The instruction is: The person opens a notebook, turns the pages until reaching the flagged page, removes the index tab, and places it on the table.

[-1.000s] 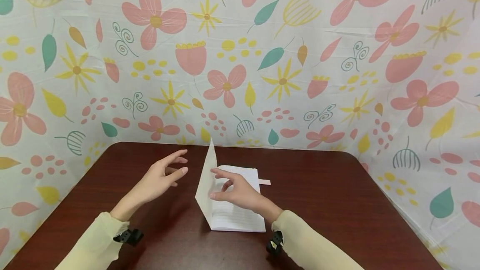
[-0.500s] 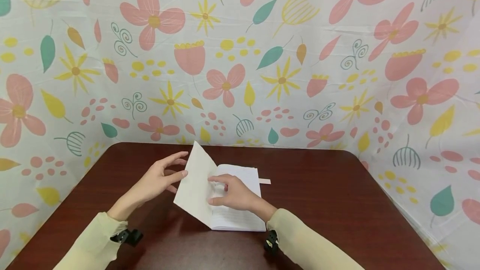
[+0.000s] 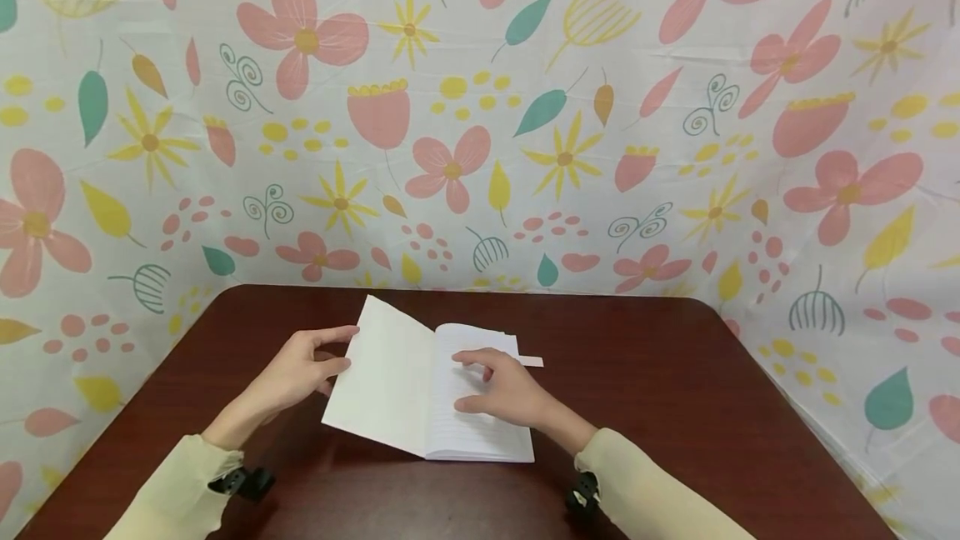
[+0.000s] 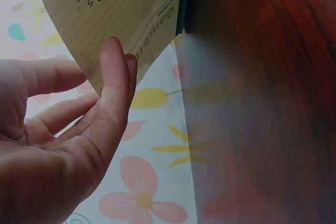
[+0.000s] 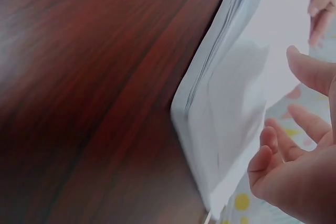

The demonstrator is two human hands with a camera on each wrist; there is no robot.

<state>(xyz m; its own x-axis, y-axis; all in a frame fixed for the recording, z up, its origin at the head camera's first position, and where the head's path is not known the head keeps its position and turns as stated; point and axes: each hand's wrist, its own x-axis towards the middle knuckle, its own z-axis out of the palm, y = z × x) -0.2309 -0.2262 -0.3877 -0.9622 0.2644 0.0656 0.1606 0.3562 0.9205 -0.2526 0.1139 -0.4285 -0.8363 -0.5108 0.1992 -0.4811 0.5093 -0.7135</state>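
An open notebook (image 3: 480, 432) lies mid-table, with lined pages on its right. Its pale cover (image 3: 386, 382) slants up to the left, and printed lettering shows on the cover's outer face (image 4: 142, 14) in the left wrist view. My left hand (image 3: 300, 369) holds the cover's left edge, with the thumb at the edge and some fingers behind the cover. My right hand (image 3: 506, 386) hovers over the right page, its fingers loosely bent and nothing held. A white tab (image 3: 531, 362) sticks out from the notebook's right side.
The dark brown wooden table (image 3: 637, 407) has rounded far corners. Behind it hangs a flower-patterned cloth (image 3: 465, 123), which also runs along the sides. Each wrist carries a small black camera (image 3: 243, 483) near a pale sleeve (image 3: 176, 490).
The cover has swung from nearly upright down to the left. My left hand has come to its edge and lowered slightly with it. My right hand has moved away from the cover, rightward.
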